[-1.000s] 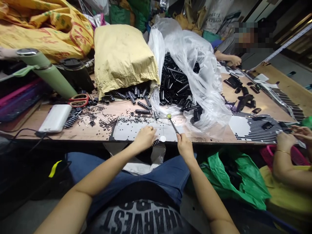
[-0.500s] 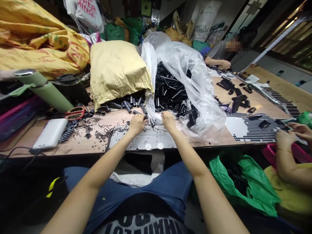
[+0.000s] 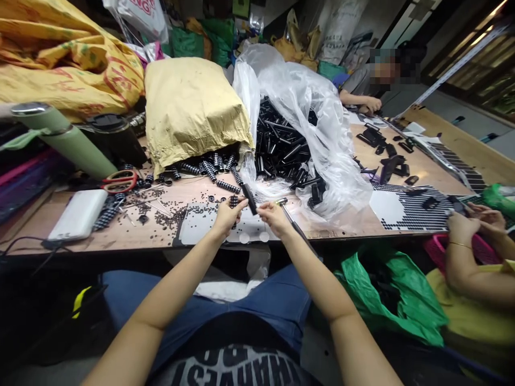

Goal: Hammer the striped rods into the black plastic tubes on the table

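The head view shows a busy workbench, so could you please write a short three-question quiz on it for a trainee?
1. What do the left hand and the right hand hold between them?

2. True or false: the red-handled scissors lie nearer the left hand than the right.

3. As the wearer sees it, where is the clear plastic bag relative to the pale yellow sack?
A) To its left
B) To its right
C) On top of it

Key: 1. A slim black piece; 2. True; 3. B
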Action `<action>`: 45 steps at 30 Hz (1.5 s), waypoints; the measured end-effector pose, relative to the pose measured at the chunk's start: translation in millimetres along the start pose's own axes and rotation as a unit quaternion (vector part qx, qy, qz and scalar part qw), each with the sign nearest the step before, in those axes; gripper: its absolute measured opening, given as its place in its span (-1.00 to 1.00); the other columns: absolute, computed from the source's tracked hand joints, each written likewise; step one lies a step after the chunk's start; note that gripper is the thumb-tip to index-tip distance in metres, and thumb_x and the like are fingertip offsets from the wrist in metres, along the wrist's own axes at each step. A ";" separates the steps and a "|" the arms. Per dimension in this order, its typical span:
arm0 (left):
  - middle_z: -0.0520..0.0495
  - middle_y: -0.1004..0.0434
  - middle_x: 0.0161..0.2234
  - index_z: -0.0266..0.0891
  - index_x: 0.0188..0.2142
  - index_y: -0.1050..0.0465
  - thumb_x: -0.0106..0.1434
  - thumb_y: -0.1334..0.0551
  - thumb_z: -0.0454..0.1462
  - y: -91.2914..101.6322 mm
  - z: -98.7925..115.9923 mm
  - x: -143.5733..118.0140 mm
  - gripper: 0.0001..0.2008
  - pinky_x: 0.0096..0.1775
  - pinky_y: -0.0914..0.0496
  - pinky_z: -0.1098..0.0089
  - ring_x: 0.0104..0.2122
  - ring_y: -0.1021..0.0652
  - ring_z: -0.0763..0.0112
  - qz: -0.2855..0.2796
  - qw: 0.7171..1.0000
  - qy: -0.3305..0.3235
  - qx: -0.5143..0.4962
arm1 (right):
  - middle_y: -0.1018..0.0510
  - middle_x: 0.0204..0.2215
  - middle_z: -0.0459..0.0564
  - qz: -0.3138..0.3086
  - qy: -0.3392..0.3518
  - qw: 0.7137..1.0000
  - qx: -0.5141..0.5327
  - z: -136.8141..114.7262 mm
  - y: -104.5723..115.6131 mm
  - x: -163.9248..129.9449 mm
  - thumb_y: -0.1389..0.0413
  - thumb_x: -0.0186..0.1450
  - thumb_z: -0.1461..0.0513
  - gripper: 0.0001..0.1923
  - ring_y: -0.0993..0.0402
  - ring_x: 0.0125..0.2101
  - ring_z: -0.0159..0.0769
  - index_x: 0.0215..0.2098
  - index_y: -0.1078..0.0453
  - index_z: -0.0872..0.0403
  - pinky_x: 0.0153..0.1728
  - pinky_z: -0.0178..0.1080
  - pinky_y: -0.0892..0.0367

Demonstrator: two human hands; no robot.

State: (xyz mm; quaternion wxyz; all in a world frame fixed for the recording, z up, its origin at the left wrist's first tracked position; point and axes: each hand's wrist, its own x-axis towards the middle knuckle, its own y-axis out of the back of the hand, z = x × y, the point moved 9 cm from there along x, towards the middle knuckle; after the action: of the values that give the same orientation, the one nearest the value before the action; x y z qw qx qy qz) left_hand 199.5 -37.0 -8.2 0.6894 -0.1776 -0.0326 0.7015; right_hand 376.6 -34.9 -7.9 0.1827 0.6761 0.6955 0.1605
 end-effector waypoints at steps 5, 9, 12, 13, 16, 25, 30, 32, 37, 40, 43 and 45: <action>0.17 -0.22 -0.74 -0.27 -0.48 -0.30 -0.09 -0.43 -0.16 -20.0 -7.1 -15.3 -0.65 -0.74 -0.06 0.58 -0.77 -0.21 0.63 -0.056 0.996 0.036 0.059 | -0.22 0.23 0.16 -0.064 0.226 0.965 -0.112 -69.8 -12.0 -44.1 -0.42 -0.14 0.01 0.03 -0.14 0.22 0.02 0.24 -0.14 -0.03 0.18 0.08 -0.11; 0.12 -0.34 -0.64 -0.29 -0.28 -0.38 0.04 -0.35 -0.03 -20.8 -3.5 -24.0 -0.59 -0.75 -0.11 0.57 -0.76 -0.25 0.61 -0.096 0.994 0.024 0.053 | -0.15 0.24 0.23 -0.091 0.280 0.936 -0.195 -86.4 -14.0 -44.7 -0.43 -0.10 0.12 0.13 -0.07 0.25 0.04 0.33 0.01 0.04 0.24 0.10 -0.05; 0.07 -0.42 -0.49 -0.27 -0.14 -0.37 0.09 -0.28 0.06 -16.5 4.2 -26.4 -0.50 -0.74 -0.16 0.57 -0.72 -0.32 0.62 -0.097 0.995 0.002 -0.035 | -0.14 0.22 0.29 -0.058 0.266 0.951 -0.146 -79.0 -7.0 -44.5 -0.42 -0.10 0.02 0.18 -0.05 0.26 0.04 0.33 0.06 0.12 0.24 0.08 -0.08; 0.09 -0.39 -0.51 -0.27 -0.14 -0.38 0.09 -0.28 0.06 -15.2 5.0 -27.3 -0.49 -0.74 -0.14 0.58 -0.73 -0.30 0.63 -0.095 0.994 0.003 -0.047 | -0.13 0.22 0.29 -0.050 0.260 0.957 -0.120 -75.7 -5.1 -46.8 -0.41 -0.10 -0.01 0.19 -0.03 0.27 0.03 0.33 0.07 0.11 0.24 0.08 -0.09; 0.19 -0.25 -0.63 -0.25 -0.03 -0.37 0.10 -0.30 0.03 -14.4 1.9 -30.4 -0.46 -0.78 -0.03 0.61 -0.79 -0.21 0.65 -0.089 0.995 0.027 -0.044 | -0.06 0.25 0.23 -0.050 0.251 0.966 -0.034 -71.5 -5.0 -58.8 -0.40 -0.11 -0.04 0.21 -0.02 0.28 0.00 0.34 0.12 0.01 0.21 0.05 -0.18; 0.09 -0.39 -0.59 -0.29 -0.20 -0.43 0.11 -0.22 -0.11 -27.8 -12.0 -37.8 -0.66 -0.66 -0.33 0.47 -0.71 -0.42 0.48 -0.051 0.988 0.093 -0.112 | -0.10 0.25 0.20 -0.056 0.319 0.946 -0.005 -87.1 -18.0 -78.7 -0.43 -0.16 -0.02 0.29 0.00 0.29 0.01 0.35 0.20 -0.01 0.27 0.03 -0.08; 0.06 -0.41 -0.56 -0.29 -0.25 -0.38 0.10 -0.23 -0.10 -37.0 -8.1 -49.8 -0.68 -0.66 -0.37 0.44 -0.69 -0.48 0.42 -0.072 0.987 0.116 -0.090 | -0.10 0.26 0.21 -0.059 0.306 0.950 -0.035 -80.1 -21.0 -80.6 -0.44 -0.20 0.00 0.33 0.02 0.30 0.01 0.35 0.21 0.00 0.29 0.01 -0.02; 0.08 -0.38 -0.58 -0.29 -0.27 -0.37 0.10 -0.25 -0.09 -37.9 -6.2 -52.8 -0.68 -0.67 -0.36 0.45 -0.69 -0.48 0.41 -0.067 0.990 0.105 -0.067 | -0.10 0.26 0.20 -0.055 0.314 0.947 -0.036 -79.8 -19.9 -83.7 -0.44 -0.17 0.01 0.30 0.01 0.30 -0.01 0.34 0.21 0.01 0.30 -0.01 0.01; 0.06 -0.37 -0.60 -0.30 -0.31 -0.36 0.10 -0.26 -0.09 -42.5 -11.6 -55.9 -0.69 -0.66 -0.36 0.44 -0.70 -0.47 0.40 -0.063 0.989 0.127 -0.034 | -0.14 0.24 0.20 -0.045 0.292 0.955 -0.039 -72.1 -17.1 -85.9 -0.41 -0.11 0.12 0.21 -0.07 0.27 -0.05 0.32 0.19 0.04 0.29 -0.03 -0.03; 0.00 -0.41 -0.55 -0.32 -0.29 -0.39 0.13 -0.23 -0.05 -44.4 -20.1 -52.4 -0.66 -0.62 -0.37 0.42 -0.67 -0.47 0.42 -0.086 0.987 0.139 -0.007 | -0.16 0.21 0.21 -0.031 0.272 0.961 -0.044 -61.3 -20.0 -83.0 -0.40 -0.14 0.17 0.19 -0.10 0.25 -0.03 0.31 0.16 0.07 0.26 -0.02 -0.08; -0.11 -0.47 -0.40 -0.33 -0.16 -0.45 0.22 -0.15 -0.03 -38.2 -26.6 -45.5 -0.60 -0.44 -0.45 0.33 -0.50 -0.52 0.36 -0.094 0.989 0.063 0.095 | -0.16 0.19 0.23 -0.005 0.238 0.970 -0.056 -43.6 -29.7 -77.3 -0.38 -0.17 0.19 0.18 -0.11 0.23 0.00 0.30 0.14 0.09 0.25 0.02 -0.09; -0.18 -0.46 -0.27 -0.33 -0.03 -0.45 0.23 -0.16 -0.11 -34.8 -22.9 -44.5 -0.59 -0.24 -0.46 0.23 -0.31 -0.53 0.27 -0.088 0.965 -0.069 0.239 | -0.17 0.18 0.25 0.028 0.198 0.977 -0.076 -28.9 -35.1 -73.2 -0.35 -0.12 0.20 0.13 -0.10 0.22 0.02 0.29 0.12 0.11 0.25 0.07 -0.08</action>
State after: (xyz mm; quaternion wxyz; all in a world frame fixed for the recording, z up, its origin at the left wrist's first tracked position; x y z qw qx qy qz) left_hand 238.9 -83.4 -10.4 0.7669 0.0442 0.0730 0.6360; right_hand 333.4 -108.6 3.8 0.0873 0.6343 0.6845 0.3485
